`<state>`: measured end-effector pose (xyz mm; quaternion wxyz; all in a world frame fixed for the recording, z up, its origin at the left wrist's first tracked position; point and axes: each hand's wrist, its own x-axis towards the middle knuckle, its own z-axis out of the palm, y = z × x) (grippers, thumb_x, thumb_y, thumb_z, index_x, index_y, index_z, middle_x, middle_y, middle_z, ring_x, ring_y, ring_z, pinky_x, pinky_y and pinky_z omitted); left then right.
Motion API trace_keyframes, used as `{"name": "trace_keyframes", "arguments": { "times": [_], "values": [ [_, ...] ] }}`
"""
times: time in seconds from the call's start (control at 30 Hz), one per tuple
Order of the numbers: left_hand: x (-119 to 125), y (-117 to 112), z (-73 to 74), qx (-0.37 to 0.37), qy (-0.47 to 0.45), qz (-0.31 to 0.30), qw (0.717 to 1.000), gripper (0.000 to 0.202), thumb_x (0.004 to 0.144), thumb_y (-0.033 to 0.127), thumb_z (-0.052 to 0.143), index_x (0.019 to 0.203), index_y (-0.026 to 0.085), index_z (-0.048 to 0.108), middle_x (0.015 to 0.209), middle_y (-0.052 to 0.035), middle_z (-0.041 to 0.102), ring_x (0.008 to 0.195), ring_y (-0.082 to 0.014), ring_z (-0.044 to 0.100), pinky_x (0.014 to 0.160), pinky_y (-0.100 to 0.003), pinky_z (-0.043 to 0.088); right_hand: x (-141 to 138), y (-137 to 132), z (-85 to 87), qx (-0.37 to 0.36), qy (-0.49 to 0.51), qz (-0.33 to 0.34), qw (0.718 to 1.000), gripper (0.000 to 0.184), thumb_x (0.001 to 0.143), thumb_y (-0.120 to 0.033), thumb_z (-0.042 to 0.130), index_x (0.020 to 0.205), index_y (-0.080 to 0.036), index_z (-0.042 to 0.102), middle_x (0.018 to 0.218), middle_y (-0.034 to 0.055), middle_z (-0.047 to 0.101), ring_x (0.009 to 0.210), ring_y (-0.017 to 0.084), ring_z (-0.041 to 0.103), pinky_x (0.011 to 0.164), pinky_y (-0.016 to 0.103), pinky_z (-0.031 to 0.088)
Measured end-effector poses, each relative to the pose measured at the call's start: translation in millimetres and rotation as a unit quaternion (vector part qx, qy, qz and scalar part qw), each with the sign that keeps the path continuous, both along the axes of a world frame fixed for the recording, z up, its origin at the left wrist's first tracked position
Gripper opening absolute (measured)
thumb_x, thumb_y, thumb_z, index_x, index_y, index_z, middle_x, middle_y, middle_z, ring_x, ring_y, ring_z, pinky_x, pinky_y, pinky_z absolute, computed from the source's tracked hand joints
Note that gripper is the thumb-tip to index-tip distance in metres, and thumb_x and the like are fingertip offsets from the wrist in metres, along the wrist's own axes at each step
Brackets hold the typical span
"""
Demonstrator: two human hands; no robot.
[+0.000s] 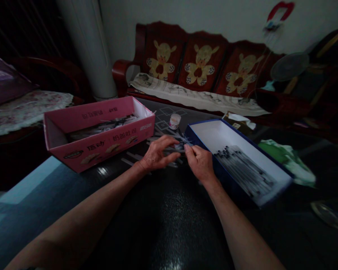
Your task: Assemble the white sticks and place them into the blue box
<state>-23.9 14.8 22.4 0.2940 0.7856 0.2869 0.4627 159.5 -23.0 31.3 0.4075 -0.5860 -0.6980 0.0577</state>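
Thin grey-white translucent sticks [129,160] lie in a loose pile on the dark table between two boxes. Over this pile is my left hand [160,153], its thumb and fingers apart and nothing visibly held. Facing it, my right hand [199,161] is closed, thumb pressed against the fingers at the pile's right side. What it grips is too dark and blurred to make out. To the left, a pink carton [112,144] contains more of the sticks, jumbled. On the right, a blue box [250,140] with a white inside holds similar dark-tipped sticks [239,168] in parallel rows.
A small round tub [175,121] stands just behind the pile. Beyond the blue box are a green and white plastic bag [287,161] and a brown packet [239,123]. A wooden sofa [186,56] with bear-patterned cushions stands past the table [163,225].
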Motion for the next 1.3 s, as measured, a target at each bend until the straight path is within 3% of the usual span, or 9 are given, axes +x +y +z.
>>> {"name": "trace_keyframes", "arguments": {
  "times": [0.13,0.2,0.27,0.47,0.57,0.7,0.9,1.1,1.3],
  "values": [
    [-1.1,-1.4,-0.4,0.003,-0.071,0.126,0.989,0.026,0.085,0.038,0.058,0.074,0.016,0.064,0.074,-0.0039,0.063,0.068,-0.0128,0.057,0.067,-0.025,0.048,5.8,4.6,-0.8,-0.03,0.165,-0.092,0.981,0.049,0.089,-0.054,0.044,0.057,-0.02,0.058,0.053,0.0022,0.06,0.052,0.016,0.056,0.055,0.027,0.041],
    [-0.7,3.0,-5.0,-0.085,-0.098,0.101,0.986,0.037,0.087,0.042,0.054,0.064,0.015,0.061,0.058,-0.0011,0.056,0.053,-0.0099,0.052,0.053,-0.022,0.043,1.9,4.1,-1.0,-0.055,0.225,-0.075,0.97,0.05,0.087,-0.058,0.046,0.057,-0.02,0.058,0.053,0.002,0.061,0.051,0.016,0.058,0.054,0.027,0.043],
    [0.4,9.1,-8.8,-0.196,-0.16,0.061,0.965,0.04,0.087,0.049,0.054,0.071,0.014,0.063,0.064,-0.0023,0.062,0.048,-0.0091,0.053,0.045,-0.021,0.039,-7.0,0.7,-1.1,-0.082,0.238,-0.022,0.968,0.049,0.086,-0.058,0.048,0.056,-0.02,0.058,0.053,0.0015,0.06,0.051,0.015,0.059,0.053,0.026,0.044],
    [0.0,18.3,-5.3,-0.391,-0.326,-0.025,0.86,0.037,0.079,0.04,0.066,0.102,0.012,0.061,0.078,-0.0038,0.068,0.058,-0.0107,0.062,0.05,-0.02,0.048,-32.4,-13.5,-0.6,-0.146,0.137,0.14,0.97,0.044,0.092,-0.047,0.043,0.066,-0.019,0.065,0.062,0.0023,0.066,0.056,0.014,0.061,0.057,0.025,0.045],
    [-3.2,18.3,-1.5,-0.434,-0.33,-0.051,0.837,0.034,0.082,0.036,0.063,0.105,0.011,0.061,0.07,0.0003,0.062,0.045,-0.0059,0.052,0.042,-0.017,0.04,-25.7,-12.2,-0.4,-0.108,0.021,0.118,0.987,0.039,0.094,-0.038,0.043,0.074,-0.019,0.07,0.072,0.0048,0.068,0.066,0.016,0.063,0.063,0.027,0.044],
    [-5.1,16.9,1.2,-0.418,-0.273,-0.052,0.865,0.036,0.082,0.037,0.061,0.109,0.012,0.061,0.061,0.0046,0.054,0.036,-0.0026,0.038,0.035,-0.016,0.025,-7.1,-5.9,-2.6,-0.082,-0.168,0.014,0.982,0.015,0.085,-0.024,0.057,0.081,-0.021,0.072,0.076,0.0057,0.065,0.069,0.018,0.061,0.064,0.029,0.041],
    [-2.2,13.7,-0.3,-0.349,-0.173,-0.067,0.919,0.046,0.084,0.037,0.059,0.122,0.013,0.055,0.058,0.0038,0.055,0.039,-0.0037,0.038,0.036,-0.016,0.025,-4.1,-5.9,-9.0,-0.127,-0.293,-0.014,0.948,0.015,0.084,-0.029,0.061,0.082,-0.02,0.073,0.082,0.0091,0.065,0.071,0.02,0.062,0.062,0.03,0.041],
    [-0.7,18.1,-16.5,-0.259,-0.077,-0.088,0.959,0.045,0.088,0.04,0.055,0.125,0.014,0.053,0.058,0.0056,0.053,0.036,-0.003,0.038,0.035,-0.015,0.028,-8.3,-7.7,-6.1,-0.151,-0.291,-0.021,0.944,0.014,0.083,-0.027,0.058,0.083,-0.018,0.069,0.087,0.0093,0.066,0.077,0.021,0.063,0.066,0.031,0.043],
    [-1.5,17.8,-22.5,-0.119,0.046,-0.064,0.99,0.039,0.091,0.03,0.048,0.125,0.012,0.055,0.068,0.0003,0.063,0.045,-0.0071,0.052,0.044,-0.019,0.044,2.6,-0.6,-3.5,-0.103,-0.156,-0.013,0.982,0.011,0.084,-0.024,0.056,0.089,-0.017,0.064,0.086,0.0071,0.067,0.079,0.02,0.063,0.074,0.031,0.045]
  ]
}}
